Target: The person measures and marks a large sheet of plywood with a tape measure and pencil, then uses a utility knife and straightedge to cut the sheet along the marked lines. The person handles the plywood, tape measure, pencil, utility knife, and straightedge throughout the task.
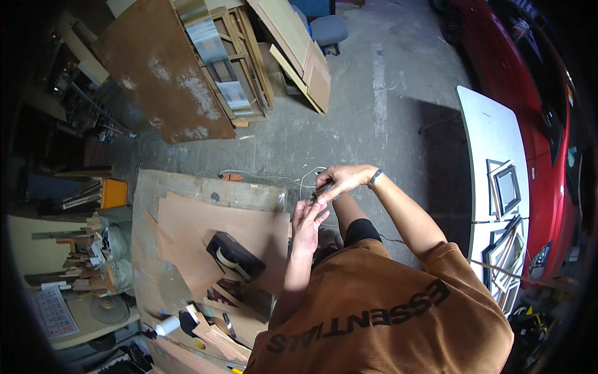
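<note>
My right hand (pixel 344 179), with a dark band on its wrist, is closed around a small dark object (pixel 324 189) that I cannot make out clearly. The fingertips of my left hand (pixel 305 223) meet its lower end, thumb and forefinger pinched there while the other fingers stand partly apart. Both hands are in the air just past the right edge of a worktable (pixel 249 194). Brown sheets of board (pixel 193 227) lie on that table. On them rests a black tape dispenser (pixel 235 257), left of my left forearm.
Wood strips (pixel 215 340), a white bottle (pixel 167 325) and a knife-like tool (pixel 229 324) lie at the table's near end. Large boards (pixel 165 75) lean beyond it. A white cord (pixel 274 176) crosses the floor. Right, a white table (pixel 492 134) holds picture frames (pixel 504 187) beside a red car (pixel 539 124).
</note>
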Available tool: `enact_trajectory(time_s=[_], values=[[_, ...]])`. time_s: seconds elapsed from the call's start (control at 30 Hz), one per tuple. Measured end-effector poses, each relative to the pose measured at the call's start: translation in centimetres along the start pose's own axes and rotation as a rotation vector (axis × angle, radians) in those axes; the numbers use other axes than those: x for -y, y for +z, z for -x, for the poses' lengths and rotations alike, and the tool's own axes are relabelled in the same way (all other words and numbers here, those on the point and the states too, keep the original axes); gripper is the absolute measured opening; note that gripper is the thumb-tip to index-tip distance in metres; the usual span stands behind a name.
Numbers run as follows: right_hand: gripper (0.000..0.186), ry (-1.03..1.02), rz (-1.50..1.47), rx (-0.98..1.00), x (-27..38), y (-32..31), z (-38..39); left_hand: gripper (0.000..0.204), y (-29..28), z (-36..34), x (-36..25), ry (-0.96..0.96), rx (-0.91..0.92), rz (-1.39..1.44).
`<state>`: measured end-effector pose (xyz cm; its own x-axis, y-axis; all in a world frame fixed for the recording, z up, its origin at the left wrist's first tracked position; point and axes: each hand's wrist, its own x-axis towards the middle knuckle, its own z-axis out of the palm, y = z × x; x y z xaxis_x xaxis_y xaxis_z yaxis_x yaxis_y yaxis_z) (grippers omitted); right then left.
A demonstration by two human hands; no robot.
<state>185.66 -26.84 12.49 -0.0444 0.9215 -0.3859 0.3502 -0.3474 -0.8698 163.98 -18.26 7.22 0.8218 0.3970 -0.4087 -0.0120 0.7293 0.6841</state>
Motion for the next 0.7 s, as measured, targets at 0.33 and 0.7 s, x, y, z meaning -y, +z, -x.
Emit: enact_trajectory(time_s=[0.33, 0.7], values=[[0.023, 0.232, -0.508, 0.265, -11.4, -5.9, 4.3, 0.004, 0.7, -10.6, -11.6, 0.265, -0.100, 0.024], [0.020, 0.427, -0.697, -0.706, -27.6, -14.2, 9.8, 0.013, 29.9, -25.7, -26.9, 1.512, -0.040, -0.512]])
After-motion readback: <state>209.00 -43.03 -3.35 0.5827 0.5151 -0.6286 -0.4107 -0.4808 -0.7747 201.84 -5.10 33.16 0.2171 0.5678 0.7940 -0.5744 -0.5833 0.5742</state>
